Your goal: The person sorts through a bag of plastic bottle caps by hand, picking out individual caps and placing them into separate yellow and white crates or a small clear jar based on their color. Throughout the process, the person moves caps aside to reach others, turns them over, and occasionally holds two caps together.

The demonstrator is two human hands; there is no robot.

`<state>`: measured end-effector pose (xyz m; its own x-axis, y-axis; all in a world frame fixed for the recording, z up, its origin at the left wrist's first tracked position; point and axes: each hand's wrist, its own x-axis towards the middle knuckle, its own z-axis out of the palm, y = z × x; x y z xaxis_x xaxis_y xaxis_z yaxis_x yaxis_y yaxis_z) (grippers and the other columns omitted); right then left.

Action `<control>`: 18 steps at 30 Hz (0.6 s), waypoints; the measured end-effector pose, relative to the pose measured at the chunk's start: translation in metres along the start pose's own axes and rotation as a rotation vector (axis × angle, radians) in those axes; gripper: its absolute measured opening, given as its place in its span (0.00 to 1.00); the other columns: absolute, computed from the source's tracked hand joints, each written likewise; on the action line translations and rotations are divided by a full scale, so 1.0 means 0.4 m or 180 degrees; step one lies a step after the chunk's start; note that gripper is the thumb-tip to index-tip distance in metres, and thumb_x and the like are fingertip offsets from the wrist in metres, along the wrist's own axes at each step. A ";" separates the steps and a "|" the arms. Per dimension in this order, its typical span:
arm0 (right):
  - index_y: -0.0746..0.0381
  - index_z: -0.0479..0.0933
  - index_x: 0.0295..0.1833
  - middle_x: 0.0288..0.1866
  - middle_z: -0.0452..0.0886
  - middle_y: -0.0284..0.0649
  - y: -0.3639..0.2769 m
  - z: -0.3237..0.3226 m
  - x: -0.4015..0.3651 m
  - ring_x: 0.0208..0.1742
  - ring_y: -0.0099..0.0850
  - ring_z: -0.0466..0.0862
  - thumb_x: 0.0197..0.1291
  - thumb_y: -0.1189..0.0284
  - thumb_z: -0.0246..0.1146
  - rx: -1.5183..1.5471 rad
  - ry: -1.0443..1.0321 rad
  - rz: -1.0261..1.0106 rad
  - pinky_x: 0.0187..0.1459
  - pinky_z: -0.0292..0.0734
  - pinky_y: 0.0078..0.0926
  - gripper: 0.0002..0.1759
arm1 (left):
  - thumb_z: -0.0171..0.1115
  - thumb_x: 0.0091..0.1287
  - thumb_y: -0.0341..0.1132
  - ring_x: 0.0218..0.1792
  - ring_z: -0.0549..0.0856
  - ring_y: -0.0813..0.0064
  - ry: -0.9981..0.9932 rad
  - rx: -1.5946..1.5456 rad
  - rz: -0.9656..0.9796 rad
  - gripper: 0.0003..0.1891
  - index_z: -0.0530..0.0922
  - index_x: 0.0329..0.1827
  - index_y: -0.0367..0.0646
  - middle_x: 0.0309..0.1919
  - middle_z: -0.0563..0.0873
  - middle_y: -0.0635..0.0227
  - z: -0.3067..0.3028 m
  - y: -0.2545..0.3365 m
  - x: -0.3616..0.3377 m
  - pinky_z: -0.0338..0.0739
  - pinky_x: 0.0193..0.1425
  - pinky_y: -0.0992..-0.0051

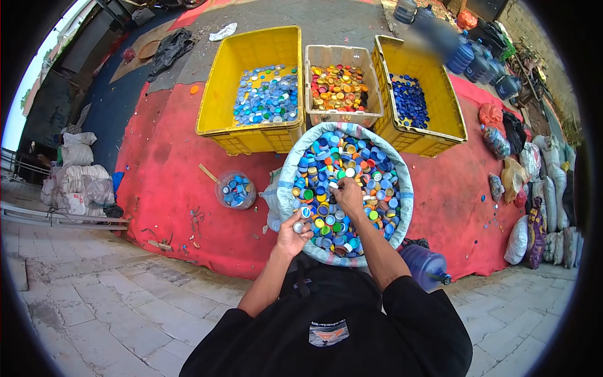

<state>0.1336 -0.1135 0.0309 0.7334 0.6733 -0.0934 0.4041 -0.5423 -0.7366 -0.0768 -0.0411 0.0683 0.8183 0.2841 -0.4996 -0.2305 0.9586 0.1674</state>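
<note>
A round sack [407, 188] with a rolled pale-blue rim stands in front of me, full of mixed plastic bottle caps [339, 227]. My left hand [291, 237], palm up at the sack's left rim, is closed around a few bottle caps. One of them is white and blue [305, 212], another greyish [298, 227]. Over the middle of the pile, my right hand [350, 200] pinches a white bottle cap [333, 186] between thumb and fingers. Parts of its fingers are hidden by the back of the hand.
Beyond the sack stand a yellow crate [213, 103] with light-blue caps, a beige crate [342, 117] with yellow and orange caps, and another yellow crate [443, 119] with dark-blue caps. A clear tub [236, 190] sits left. A water jug [424, 267] lies near my right elbow.
</note>
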 end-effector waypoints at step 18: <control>0.64 0.74 0.54 0.43 0.80 0.39 -0.059 -0.144 -0.206 0.41 0.33 0.80 0.55 0.67 0.57 0.5765 -0.0850 0.2098 0.41 0.76 0.29 0.21 | 0.46 0.71 0.43 0.46 0.83 0.68 -0.0144 0.0100 0.0052 0.24 0.70 0.66 0.41 0.56 0.80 0.57 0.114 -0.050 0.042 0.78 0.48 0.66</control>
<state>0.0949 -0.1852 0.0946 0.3510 0.7548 -0.5541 -0.9356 0.2581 -0.2411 -0.0343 -0.0563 0.0954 0.8377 0.2977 -0.4578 -0.2279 0.9524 0.2023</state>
